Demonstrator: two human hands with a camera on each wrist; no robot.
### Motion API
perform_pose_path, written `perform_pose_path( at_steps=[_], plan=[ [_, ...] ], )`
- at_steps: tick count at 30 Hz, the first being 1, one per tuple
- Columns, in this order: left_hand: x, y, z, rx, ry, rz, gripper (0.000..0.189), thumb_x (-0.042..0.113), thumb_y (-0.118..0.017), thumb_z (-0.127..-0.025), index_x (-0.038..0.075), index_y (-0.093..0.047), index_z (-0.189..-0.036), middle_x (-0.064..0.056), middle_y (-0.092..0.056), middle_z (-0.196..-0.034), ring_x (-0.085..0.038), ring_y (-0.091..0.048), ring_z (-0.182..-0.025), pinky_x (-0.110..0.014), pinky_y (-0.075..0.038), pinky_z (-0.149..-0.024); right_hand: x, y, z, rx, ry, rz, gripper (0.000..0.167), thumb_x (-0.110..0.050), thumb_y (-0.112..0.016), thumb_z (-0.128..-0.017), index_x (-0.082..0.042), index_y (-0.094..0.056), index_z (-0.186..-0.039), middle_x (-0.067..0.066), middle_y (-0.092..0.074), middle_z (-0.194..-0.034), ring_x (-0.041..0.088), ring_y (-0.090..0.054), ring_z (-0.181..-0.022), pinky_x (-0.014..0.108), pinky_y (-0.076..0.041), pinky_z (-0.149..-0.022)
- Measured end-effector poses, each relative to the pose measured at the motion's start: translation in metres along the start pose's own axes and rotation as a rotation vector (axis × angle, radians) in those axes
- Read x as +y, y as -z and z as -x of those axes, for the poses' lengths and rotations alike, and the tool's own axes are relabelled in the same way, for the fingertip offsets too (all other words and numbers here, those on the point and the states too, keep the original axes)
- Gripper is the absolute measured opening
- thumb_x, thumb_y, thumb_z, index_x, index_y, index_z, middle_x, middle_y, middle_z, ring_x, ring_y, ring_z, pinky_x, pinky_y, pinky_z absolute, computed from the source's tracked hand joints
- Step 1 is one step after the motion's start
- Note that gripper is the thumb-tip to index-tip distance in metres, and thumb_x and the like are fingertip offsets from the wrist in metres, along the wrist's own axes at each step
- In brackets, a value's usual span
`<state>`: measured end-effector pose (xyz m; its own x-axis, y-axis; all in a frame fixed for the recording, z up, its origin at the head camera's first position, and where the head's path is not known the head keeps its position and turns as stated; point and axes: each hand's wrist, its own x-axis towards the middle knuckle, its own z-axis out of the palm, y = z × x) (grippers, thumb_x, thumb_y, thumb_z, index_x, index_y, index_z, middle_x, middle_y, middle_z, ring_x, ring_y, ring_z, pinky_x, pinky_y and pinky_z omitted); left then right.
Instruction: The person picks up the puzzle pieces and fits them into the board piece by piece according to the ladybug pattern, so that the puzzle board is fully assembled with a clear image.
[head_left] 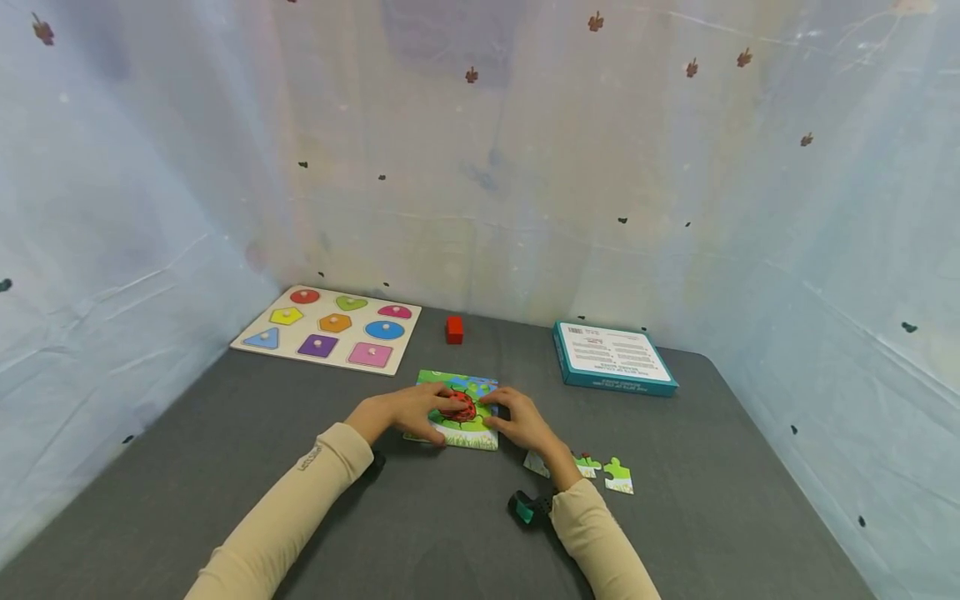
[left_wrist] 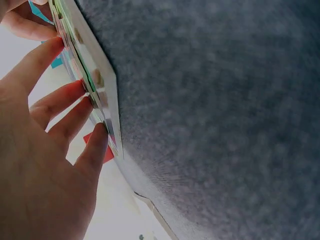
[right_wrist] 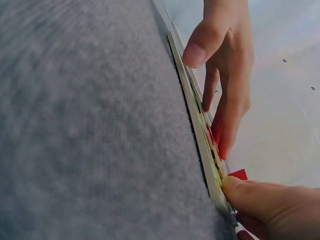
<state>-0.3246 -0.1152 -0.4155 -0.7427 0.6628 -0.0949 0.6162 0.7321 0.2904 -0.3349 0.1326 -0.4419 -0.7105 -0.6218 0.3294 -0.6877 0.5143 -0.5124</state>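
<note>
A ladybug jigsaw puzzle (head_left: 474,437) in a flat tray lies on the dark table, its picture red, green and blue. My left hand (head_left: 408,410) reaches over it from the left, fingers extended. In the left wrist view those fingertips touch the puzzle's top (left_wrist: 82,65). From the right, my right hand (head_left: 525,423) touches the puzzle's right side, forefinger and thumb apart. The right wrist view shows that thumb (right_wrist: 245,192) on the tray's edge. Both hands cover part of the picture. Loose jigsaw pieces (head_left: 618,477) lie beside my right wrist, one partly hidden by it.
A wooden shape board (head_left: 345,329) with coloured knobbed pieces lies at the back left. A red block (head_left: 454,330) stands behind the puzzle. At the back right is a teal-and-white box (head_left: 615,358). Pale sheeting (head_left: 480,208) hangs along the table's back and sides.
</note>
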Motion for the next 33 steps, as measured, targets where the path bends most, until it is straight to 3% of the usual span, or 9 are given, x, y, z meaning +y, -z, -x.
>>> perform_pose_path(
  at_steps=[10, 18, 33],
  plan=[
    [0.003, 0.0002, -0.0022, -0.014, 0.074, -0.038, 0.068, 0.049, -0.066, -0.08, 0.03, -0.042, -0.141, -0.007, -0.041, -0.135, -0.024, -0.042, -0.12, -0.045, -0.037, -0.1, -0.0041, -0.0001, 0.0004, 0.033, 0.005, 0.013, 0.032, -0.01, -0.068, -0.085, 0.001, -0.064, -0.114, 0.018, -0.06, -0.116, 0.032, -0.055, -0.109, 0.048, -0.043, -0.092],
    [0.0023, -0.0003, -0.0049, -0.016, 0.081, -0.055, 0.07, 0.051, -0.066, -0.08, 0.03, -0.042, -0.141, -0.007, -0.041, -0.135, -0.025, -0.043, -0.12, -0.045, -0.038, -0.099, -0.0018, -0.0024, 0.0014, 0.089, 0.017, -0.016, 0.03, -0.009, -0.071, -0.082, 0.0, -0.066, -0.11, 0.017, -0.063, -0.113, 0.03, -0.058, -0.106, 0.046, -0.045, -0.09],
    [0.0042, 0.0002, -0.0053, -0.009, 0.073, -0.09, 0.07, 0.052, -0.065, -0.08, 0.029, -0.041, -0.142, -0.009, -0.042, -0.134, -0.026, -0.046, -0.115, -0.046, -0.04, -0.096, -0.001, -0.0026, 0.002, 0.121, 0.001, -0.047, 0.03, -0.009, -0.07, -0.083, 0.003, -0.065, -0.11, 0.018, -0.063, -0.112, 0.034, -0.058, -0.107, 0.048, -0.044, -0.09]
  ],
)
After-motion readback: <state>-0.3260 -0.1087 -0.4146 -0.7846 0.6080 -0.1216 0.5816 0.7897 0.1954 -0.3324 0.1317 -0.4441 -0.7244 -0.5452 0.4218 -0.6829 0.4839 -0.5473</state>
